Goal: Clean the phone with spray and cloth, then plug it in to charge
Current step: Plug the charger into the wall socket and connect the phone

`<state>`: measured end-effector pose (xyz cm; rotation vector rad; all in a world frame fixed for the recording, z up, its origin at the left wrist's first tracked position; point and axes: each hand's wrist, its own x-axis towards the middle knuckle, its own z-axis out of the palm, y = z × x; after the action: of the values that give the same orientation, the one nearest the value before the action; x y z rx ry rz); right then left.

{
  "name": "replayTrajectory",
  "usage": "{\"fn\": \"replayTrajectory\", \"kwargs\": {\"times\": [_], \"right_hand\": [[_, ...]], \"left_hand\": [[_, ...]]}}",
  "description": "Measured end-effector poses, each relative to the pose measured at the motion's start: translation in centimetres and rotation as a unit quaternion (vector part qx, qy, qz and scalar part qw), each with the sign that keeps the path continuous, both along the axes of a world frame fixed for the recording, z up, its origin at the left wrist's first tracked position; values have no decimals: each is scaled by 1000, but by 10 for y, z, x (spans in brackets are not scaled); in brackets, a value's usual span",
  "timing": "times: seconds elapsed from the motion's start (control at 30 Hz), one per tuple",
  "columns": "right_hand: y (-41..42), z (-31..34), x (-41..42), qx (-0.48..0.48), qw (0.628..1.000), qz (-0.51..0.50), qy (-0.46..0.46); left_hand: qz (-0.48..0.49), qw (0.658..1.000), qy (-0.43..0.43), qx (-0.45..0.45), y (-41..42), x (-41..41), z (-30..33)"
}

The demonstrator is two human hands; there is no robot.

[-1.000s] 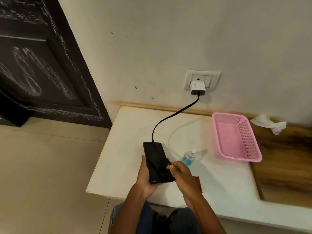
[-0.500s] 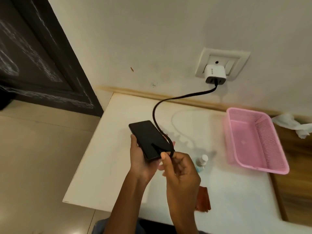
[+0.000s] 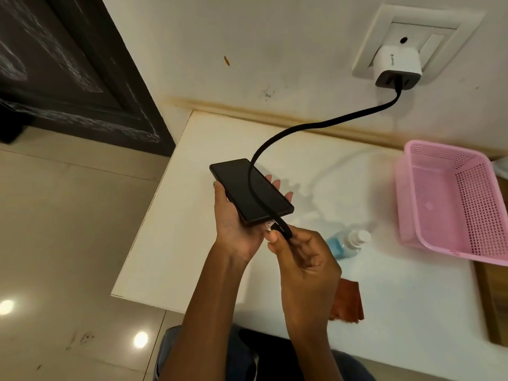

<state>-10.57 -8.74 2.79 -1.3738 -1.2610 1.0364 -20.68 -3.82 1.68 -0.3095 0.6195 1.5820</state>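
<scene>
- Phone (image 3: 251,192), black and screen-up, lay tilted in the left hand (image 3: 236,229) above the near left part of the white table (image 3: 170,243), not touching it.
- Left hand cradled it from beneath, thumb along the left edge, fingertips (image 3: 276,184) showing past the right edge.
- Right hand (image 3: 302,257) pinched the plug end of the black cable (image 3: 310,126) between thumb and curled fingers, right at the phone's near short edge; I could not tell whether the plug was seated.
- Cable arched up over the screen and ran to the white charger (image 3: 397,67) in the wall socket (image 3: 417,28).
- Spray bottle (image 3: 347,243) lay on its side on the table, just beside the right hand.
- Rust-coloured cloth (image 3: 347,303) sat partly hidden behind the right wrist.
- Pink basket (image 3: 450,199) stood to the right, near the bottle.
</scene>
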Motion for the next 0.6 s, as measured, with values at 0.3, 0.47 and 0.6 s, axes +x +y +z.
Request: {"fn": "replayTrajectory", "kwargs": {"times": [0.3, 0.47, 0.6], "right_hand": [[7, -1, 15, 2, 999, -12, 30], [8, -1, 16, 2, 999, -11, 45], [9, -3, 17, 2, 999, -11, 41]], "left_hand": [[-2, 1000, 18, -11, 6, 19, 2], [1, 1000, 23, -14, 7, 21, 0], [2, 1000, 17, -9, 9, 23, -1]]}}
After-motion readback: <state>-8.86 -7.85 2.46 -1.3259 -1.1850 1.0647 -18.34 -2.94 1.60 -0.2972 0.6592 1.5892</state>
